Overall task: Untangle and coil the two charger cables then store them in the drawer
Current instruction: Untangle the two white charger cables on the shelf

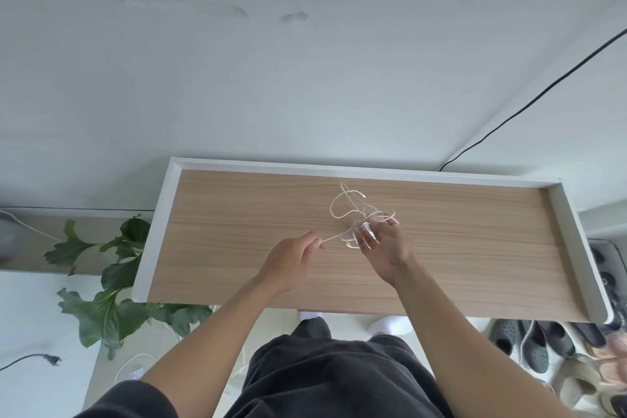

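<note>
Left hand (291,258) pulls strand from tangled cables (359,217).

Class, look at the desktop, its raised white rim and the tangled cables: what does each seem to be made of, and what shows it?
Desktop: wood or wood-look laminate, matt; straight pale-brown grain lines.
Rim: smooth white painted or coated board, possibly metal; flat, no grain.
Cables: thin pale flexible cord, probably plastic-sheathed; they loop loosely and bend freely between the left hand and right hand.
</note>
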Motion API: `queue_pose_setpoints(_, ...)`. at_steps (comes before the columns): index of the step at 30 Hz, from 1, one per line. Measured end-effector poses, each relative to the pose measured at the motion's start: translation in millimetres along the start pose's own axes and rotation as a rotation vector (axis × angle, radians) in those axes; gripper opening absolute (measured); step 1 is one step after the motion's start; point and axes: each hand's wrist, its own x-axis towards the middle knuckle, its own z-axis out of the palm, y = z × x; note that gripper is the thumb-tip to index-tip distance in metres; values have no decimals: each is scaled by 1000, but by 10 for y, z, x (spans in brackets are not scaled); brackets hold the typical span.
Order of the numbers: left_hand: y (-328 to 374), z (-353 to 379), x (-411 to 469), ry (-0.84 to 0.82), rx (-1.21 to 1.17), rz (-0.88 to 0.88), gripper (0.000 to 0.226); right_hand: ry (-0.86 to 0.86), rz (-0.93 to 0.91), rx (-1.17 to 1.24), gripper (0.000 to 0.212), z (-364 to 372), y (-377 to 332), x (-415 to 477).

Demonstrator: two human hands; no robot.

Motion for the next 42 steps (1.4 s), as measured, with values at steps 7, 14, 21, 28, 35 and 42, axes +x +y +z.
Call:
queue_pose_setpoints(7,-227,-271,-43,-91,52,-53,29,-33,-81,41,70,52,-224,-8)
queue_pose_setpoints(14,-355,-464,68,-161,119,-140,30,92,-229,-285,81,157,-224,-24)
queue_pose_setpoints(21,-275,-421,67,-216,-11,-241,43,160,-263,-694,27,203,-217,-79)
queue_pose_setpoints(28,159,-240,215,-171,-285,-201,32,178,-21,-945,35,217,-105,-68)
queue_pose_setpoints(35,205,-191,165,-343,-190,-35,27,-143,207,-849,38,200,26,-151)
queue_pose_setpoints(42,212,-406,7,-518,-137,-63,28,26,176,-169,24,153,-48,90)
